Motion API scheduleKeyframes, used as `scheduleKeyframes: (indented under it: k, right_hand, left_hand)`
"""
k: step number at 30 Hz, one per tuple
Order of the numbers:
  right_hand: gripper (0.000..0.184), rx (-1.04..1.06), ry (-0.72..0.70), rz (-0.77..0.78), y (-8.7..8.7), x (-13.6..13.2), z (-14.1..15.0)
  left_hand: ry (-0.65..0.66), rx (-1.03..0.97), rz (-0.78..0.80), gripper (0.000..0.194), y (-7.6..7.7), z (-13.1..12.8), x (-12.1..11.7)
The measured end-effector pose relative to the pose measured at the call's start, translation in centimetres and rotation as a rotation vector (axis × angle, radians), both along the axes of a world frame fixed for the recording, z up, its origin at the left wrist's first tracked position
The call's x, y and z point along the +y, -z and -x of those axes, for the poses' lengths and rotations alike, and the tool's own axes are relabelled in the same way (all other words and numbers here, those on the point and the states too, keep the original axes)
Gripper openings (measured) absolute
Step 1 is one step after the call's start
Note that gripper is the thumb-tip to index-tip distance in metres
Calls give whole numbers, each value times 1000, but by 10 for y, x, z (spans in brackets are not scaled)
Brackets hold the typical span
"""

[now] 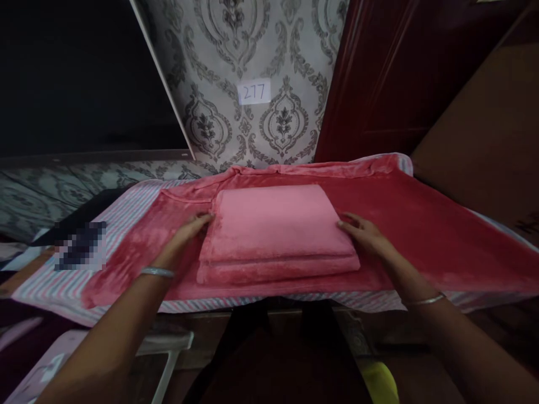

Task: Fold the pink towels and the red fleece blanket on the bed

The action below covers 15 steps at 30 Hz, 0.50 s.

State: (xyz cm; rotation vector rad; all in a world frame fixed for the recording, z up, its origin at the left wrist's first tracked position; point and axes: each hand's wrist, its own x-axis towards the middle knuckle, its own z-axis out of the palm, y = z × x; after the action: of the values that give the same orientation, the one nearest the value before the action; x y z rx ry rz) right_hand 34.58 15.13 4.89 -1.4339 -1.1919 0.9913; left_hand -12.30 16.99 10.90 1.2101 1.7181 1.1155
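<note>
A folded pink plush blanket (pixel 278 224) lies in a thick, layered rectangle in the middle of the head view, its folded edges toward me. My left hand (pixel 196 224) is at its left side, fingers drawn together on the edge. On the opposite side, my right hand (pixel 362 231) has its thumb and fingers closed at the right edge. Parts of the fingers on both hands are hidden or dim. Under the folded blanket spreads a red plush cloth (pixel 421 224), with a striped cloth (pixel 122 219) showing beneath it around the borders.
A large dark screen (pixel 84 84) stands at the back left before patterned wallpaper (pixel 286 45). A paper label (pixel 254 91) reads 277. Dark red panelling (pixel 379 84) and a brown board (pixel 484 123) rise at the right. Below the front edge are a pale stool (pixel 168 343) and something yellow (pixel 379 381).
</note>
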Motion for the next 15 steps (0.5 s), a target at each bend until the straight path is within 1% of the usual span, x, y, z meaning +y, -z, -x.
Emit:
scheduleKeyframes:
  k: [1,2,3,4,5,6,8,10,12,13,15]
  right_hand:
    - [49,-102,39,-92,-6,8,5]
    - [49,-191,40,-188,-12,17,15]
    - [48,-255,1,-279,-20,26,28]
    - [47,-294,-73,-357,-27,34,46]
    - [45,-308,-162,-416,-33,41,66]
    - [45,-310,-255,-459,-37,46,87]
    - [46,-349,-431,-494,-36,50,125]
    - [49,-492,-558,-466,-25,47,151]
    - [53,-624,-623,-436,-9,43,161]
    - [54,-658,-638,-430,-1,43,161]
    - [53,-662,-646,-440,9,47,154]
  left_hand:
    - [-33,101,-75,40,-7,-4,7]
    - [-26,210,-155,44,-14,-12,12]
    - [17,332,-234,48,-20,-23,16]
    - [88,481,-325,51,-23,-38,17]
    - [201,609,-392,54,-22,-55,15]
    - [310,708,-427,58,-18,-73,11]
    - [472,889,-435,66,-1,-107,-3]
    - [590,1032,-394,70,24,-128,-19]
    - [597,1120,-397,67,47,-135,-31]
    - [591,1146,-405,67,55,-135,-34]
    - [583,1173,-424,66,64,-131,-35]
